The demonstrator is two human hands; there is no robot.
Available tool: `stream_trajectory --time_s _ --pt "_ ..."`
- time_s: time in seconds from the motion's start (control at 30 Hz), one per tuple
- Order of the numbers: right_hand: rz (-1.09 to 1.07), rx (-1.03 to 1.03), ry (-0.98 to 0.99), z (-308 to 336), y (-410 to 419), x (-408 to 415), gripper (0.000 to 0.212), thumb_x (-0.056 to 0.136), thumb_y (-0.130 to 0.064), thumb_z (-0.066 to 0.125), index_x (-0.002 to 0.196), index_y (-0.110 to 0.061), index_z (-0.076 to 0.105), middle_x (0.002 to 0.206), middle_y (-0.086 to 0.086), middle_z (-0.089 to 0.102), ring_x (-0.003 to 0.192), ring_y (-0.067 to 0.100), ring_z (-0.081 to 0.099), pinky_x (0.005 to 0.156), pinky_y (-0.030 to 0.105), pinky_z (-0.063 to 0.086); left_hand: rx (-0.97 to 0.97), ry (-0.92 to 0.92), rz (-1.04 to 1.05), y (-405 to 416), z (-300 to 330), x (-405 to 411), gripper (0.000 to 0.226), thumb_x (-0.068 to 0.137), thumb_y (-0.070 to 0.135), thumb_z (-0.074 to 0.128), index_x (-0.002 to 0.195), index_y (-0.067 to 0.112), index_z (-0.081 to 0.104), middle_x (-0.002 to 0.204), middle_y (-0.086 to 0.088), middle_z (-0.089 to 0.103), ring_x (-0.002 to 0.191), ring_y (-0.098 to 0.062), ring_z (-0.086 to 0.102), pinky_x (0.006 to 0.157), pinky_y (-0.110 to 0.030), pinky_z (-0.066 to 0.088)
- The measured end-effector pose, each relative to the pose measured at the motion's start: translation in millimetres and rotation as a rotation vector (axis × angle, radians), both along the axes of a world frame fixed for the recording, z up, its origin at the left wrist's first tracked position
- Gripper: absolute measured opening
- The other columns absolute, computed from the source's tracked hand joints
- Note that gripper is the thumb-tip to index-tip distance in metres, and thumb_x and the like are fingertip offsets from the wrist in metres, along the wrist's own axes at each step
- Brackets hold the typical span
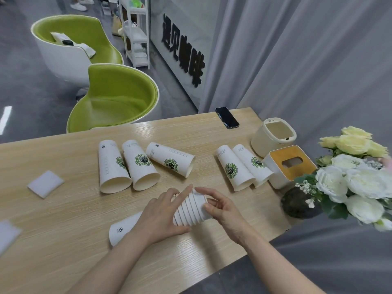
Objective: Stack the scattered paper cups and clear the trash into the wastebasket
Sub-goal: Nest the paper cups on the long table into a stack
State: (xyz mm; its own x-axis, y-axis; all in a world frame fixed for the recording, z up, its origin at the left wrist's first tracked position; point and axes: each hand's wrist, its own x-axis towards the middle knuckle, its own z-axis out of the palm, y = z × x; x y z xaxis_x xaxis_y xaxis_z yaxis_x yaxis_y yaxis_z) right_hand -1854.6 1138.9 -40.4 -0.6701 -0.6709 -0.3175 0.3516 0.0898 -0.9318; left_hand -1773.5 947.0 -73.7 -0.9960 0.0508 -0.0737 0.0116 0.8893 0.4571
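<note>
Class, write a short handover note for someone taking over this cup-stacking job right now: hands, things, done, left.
Left hand grips the nested cup stack, lying on the table; right hand holds its rim end.
Done: several cups nested.
Left: five loose cups lying on their sides, three at the left, two near the tissue box; two white scraps for the open wastebasket.
</note>
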Motion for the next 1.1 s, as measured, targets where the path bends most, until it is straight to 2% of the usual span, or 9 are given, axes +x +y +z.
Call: stream_trajectory --time_s 0.13,0.27,0.37,0.47,0.57,0.67,0.73,0.93,1.1 --pt "0.0 0.049 0.064 -3 -2 -10 0.04 0.085 -0.015 0.067 0.124 -0.019 0.061 0.094 0.008 0.062 0.087 0.01 0.057 0.081 0.023 0.047 -0.022 -0.042 0.011 1 -1 -8 0.108 0.065 0.079 0.05 0.142 0.048 -0.02 0.132 0.009 0.034 0.12 -0.011 0.041 0.083 -0.028 0.037" --pt "-0.586 0.323 0.277 -19 18 -44 0.027 0.083 -0.015 0.072 0.107 -0.028 0.068 0.106 0.01 0.063 0.096 0.02 0.06 0.087 0.033 0.049 -0.015 -0.028 0.055 -2 -3 -9 0.105 0.068 0.075 0.055 0.147 0.046 -0.008 0.132 0.01 0.035 0.119 -0.01 0.042 0.081 -0.027 0.034" --pt "-0.857 0.433 0.173 -38 36 -66 0.028 0.08 -0.019 0.075 0.103 -0.035 0.069 0.12 0.01 0.053 0.107 0.017 0.055 0.088 0.027 0.042 -0.008 -0.041 0.069 -5 -5 -9 0.105 0.068 0.077 0.055 0.145 0.048 -0.011 0.134 0.011 0.034 0.12 -0.009 0.041 0.083 -0.027 0.036" --pt "-0.82 0.469 0.162 -55 44 -82 0.029 0.083 -0.016 0.071 0.102 -0.037 0.069 0.123 0.01 0.053 0.109 0.019 0.053 0.091 0.027 0.041 0.006 -0.065 0.071 -7 -5 -12 0.104 0.063 0.082 0.046 0.141 0.051 -0.015 0.134 0.011 0.034 0.12 -0.009 0.042 0.085 -0.027 0.037" --pt "-0.793 0.462 0.201 -61 44 -93 0.034 0.085 -0.006 0.067 0.115 -0.021 0.068 0.122 0.011 0.059 0.1 0.017 0.053 0.092 0.029 0.045 0.034 -0.081 0.08 -8 -4 -15 0.103 0.058 0.084 0.039 0.14 0.053 -0.015 0.133 0.011 0.035 0.119 -0.01 0.043 0.086 -0.028 0.038" --pt "-0.782 0.417 0.198 -63 43 -101 0.037 0.084 0.001 0.067 0.119 -0.01 0.065 0.094 0.002 0.062 0.079 0.01 0.053 0.073 0.008 0.046 0.026 -0.081 0.085 -8 -4 -16 0.103 0.058 0.084 0.037 0.139 0.053 -0.017 0.133 0.01 0.035 0.119 -0.01 0.043 0.085 -0.027 0.038" --pt "-0.778 0.438 0.223 -66 43 -103 0.036 0.082 0.003 0.068 0.117 -0.008 0.066 0.08 -0.004 0.056 0.071 0.006 0.051 0.063 0.003 0.044 0.002 -0.075 0.079 -7 -5 -16 0.102 0.059 0.083 0.037 0.139 0.052 -0.018 0.133 0.01 0.034 0.121 -0.01 0.042 0.084 -0.027 0.037" --pt "-0.823 0.403 0.143 -69 48 -102 0.036 0.081 0.01 0.062 0.115 -0.001 0.065 0.072 0.001 0.055 0.067 0.01 0.05 0.075 0.024 0.046 -0.019 -0.07 0.07 -8 -8 -13 0.104 0.063 0.082 0.044 0.142 0.05 -0.015 0.135 0.009 0.034 0.121 -0.011 0.042 0.085 -0.028 0.037" --pt "-0.826 0.349 0.104 -64 52 -92 0.03 0.082 -0.001 0.068 0.111 -0.009 0.068 0.099 -0.002 0.067 0.087 0.01 0.06 0.093 0.035 0.049 -0.008 -0.078 0.051 -9 -5 -9 0.104 0.066 0.078 0.052 0.141 0.051 -0.016 0.136 0.009 0.034 0.121 -0.01 0.041 0.086 -0.027 0.037"
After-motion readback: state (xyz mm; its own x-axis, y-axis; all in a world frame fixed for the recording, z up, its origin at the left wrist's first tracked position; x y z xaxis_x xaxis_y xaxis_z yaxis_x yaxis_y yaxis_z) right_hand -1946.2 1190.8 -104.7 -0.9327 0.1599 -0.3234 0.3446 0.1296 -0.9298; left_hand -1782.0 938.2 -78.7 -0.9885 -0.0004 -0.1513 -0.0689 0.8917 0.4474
